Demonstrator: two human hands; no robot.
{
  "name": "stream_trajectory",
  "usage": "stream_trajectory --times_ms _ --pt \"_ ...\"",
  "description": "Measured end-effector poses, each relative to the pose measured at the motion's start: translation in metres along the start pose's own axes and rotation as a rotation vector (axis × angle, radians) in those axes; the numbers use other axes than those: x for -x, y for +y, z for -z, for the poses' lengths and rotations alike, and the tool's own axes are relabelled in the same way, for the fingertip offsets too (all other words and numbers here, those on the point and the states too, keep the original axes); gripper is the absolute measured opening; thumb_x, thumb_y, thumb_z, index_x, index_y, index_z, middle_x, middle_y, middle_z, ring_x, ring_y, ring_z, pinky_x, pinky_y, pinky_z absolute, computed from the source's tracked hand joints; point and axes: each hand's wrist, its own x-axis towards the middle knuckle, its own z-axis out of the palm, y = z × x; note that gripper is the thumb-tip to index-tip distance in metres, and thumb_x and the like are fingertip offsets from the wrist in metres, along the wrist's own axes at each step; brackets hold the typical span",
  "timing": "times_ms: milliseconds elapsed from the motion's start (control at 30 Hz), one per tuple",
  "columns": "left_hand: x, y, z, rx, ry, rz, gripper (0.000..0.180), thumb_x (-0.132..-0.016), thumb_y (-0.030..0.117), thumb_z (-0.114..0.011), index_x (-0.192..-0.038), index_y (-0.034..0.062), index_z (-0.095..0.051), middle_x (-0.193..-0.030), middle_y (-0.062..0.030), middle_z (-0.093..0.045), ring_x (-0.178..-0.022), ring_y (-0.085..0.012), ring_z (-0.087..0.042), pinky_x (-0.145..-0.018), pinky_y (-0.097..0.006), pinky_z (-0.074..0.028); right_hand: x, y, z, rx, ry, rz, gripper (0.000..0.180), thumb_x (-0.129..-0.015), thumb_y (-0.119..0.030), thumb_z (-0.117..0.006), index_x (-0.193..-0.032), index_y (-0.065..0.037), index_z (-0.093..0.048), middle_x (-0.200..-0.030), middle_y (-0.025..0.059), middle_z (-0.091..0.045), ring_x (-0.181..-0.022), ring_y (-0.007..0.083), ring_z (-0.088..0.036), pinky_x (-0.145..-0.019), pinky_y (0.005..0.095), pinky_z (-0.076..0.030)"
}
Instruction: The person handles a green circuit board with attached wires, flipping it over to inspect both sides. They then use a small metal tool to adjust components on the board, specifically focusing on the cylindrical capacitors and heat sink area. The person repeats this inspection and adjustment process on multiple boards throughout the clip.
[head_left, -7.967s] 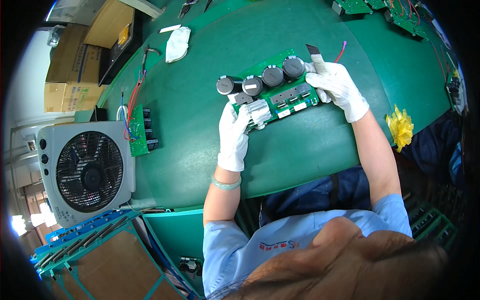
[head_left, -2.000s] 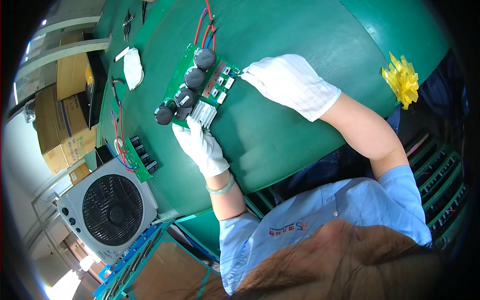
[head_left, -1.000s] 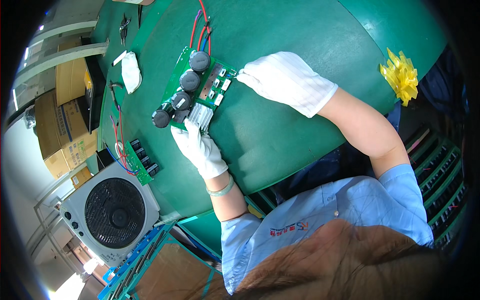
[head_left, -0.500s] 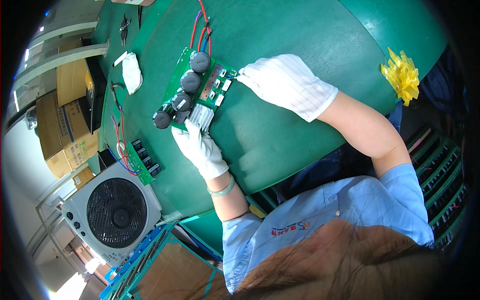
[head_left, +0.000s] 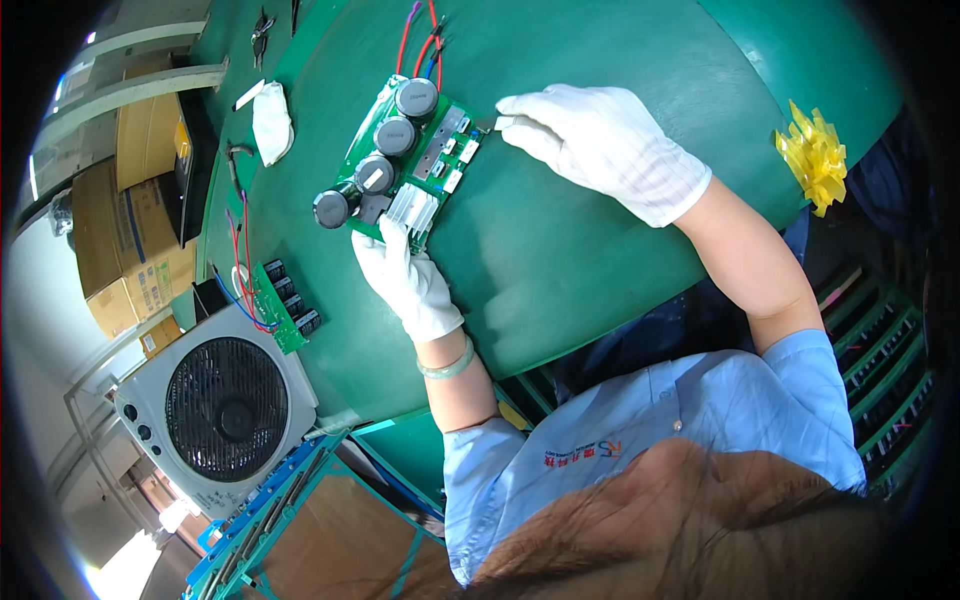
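Note:
My left hand [head_left: 408, 285], in a white glove, grips the lower corner of a green circuit board [head_left: 361, 147] next to its silver finned heat sink [head_left: 413, 207]. The board is tilted above the green table. Several large black round capacitors [head_left: 396, 135] stand along it, and small white-topped parts line its right side. Red and blue wires [head_left: 428, 48] run from its far end. My right hand [head_left: 600, 145], also in a white glove, is just off the board's right edge, thumb and index fingertips slightly apart. Nothing plainly shows between them.
A second circuit board [head_left: 279, 306] with wires lies at the table's left edge, near a grey box fan [head_left: 228, 408]. Farther back are a white glove [head_left: 271, 124] and small cutters [head_left: 262, 38]. Yellow plastic strips [head_left: 812, 158] hang at the right edge. Cardboard boxes [head_left: 130, 255] stand at left.
My right hand has moved slightly right and away from the board's edge, its fingertips parting. My left hand and the board have shifted a little up and right in view.

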Motion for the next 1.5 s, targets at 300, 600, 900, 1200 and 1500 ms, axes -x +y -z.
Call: stream_trajectory --times_ms 300,600,900,1200,1500 --pt "-0.008 0.001 0.006 -0.208 0.206 -0.401 0.034 -0.09 0.015 -0.065 -0.117 -0.0014 -0.051 -0.11 -0.0092 -0.058 -0.096 -0.0161 -0.056 -0.089 -0.032 -0.045 -0.009 0.01 0.009 -0.058 0.095 -0.076 0.037 -0.093 -0.035 -0.06 -0.126 -0.017 -0.061 -0.092 0.0097 -0.068 -0.083 0.0299 -0.066 -0.073 0.0388 -0.054" --pt "-0.004 0.007 0.011 -0.086 0.106 -0.4 0.051 -0.087 0.025 -0.074 -0.121 -0.0047 -0.051 -0.109 -0.0073 -0.057 -0.094 -0.0142 -0.054 -0.088 -0.03 -0.045 -0.014 0.02 0.005 -0.235 -0.012 -0.158 0.045 -0.094 -0.03 -0.058 -0.138 -0.022 -0.052 -0.119 0.0047 -0.065 -0.108 0.0245 -0.061 -0.091 0.0339 -0.049" --pt "-0.024 0.0 0.062 0.581 0.2 -0.075 0.035 -0.098 0.013 -0.051 -0.128 -0.0046 -0.047 -0.125 -0.0148 -0.053 -0.113 -0.0254 -0.054 -0.097 -0.038 -0.048 -0.045 0.029 0.002 -0.847 -0.03 -0.712 0.044 -0.1 -0.023 -0.053 -0.14 -0.006 -0.049 -0.122 0.0135 -0.062 -0.122 0.0238 -0.056 -0.108 0.0325 -0.041" --pt "-0.031 0.003 0.059 0.71 0.162 -0.093 0.042 -0.095 0.007 -0.054 -0.133 -0.0044 -0.042 -0.127 -0.0174 -0.052 -0.111 -0.0314 -0.055 -0.098 -0.044 -0.05 -0.054 0.0 -0.067 -1.415 -0.556 -0.688 0.028 -0.093 -0.021 -0.064 -0.108 0.003 -0.063 -0.11 0.0113 -0.063 -0.1 0.0188 -0.061 -0.098 0.0305 -0.047" --pt "0.004 0.025 0.015 -0.294 0.298 -0.573 0.039 -0.087 0.004 -0.064 -0.124 -0.0039 -0.056 -0.113 -0.0147 -0.064 -0.099 -0.0244 -0.062 -0.089 -0.033 -0.05 0.082 -0.056 0.057 -1.097 -1.074 -0.63 0.04 -0.1 -0.027 -0.052 -0.124 0.003 -0.056 -0.112 0.0189 -0.067 -0.088 0.0274 -0.071 -0.072 0.0352 -0.06"
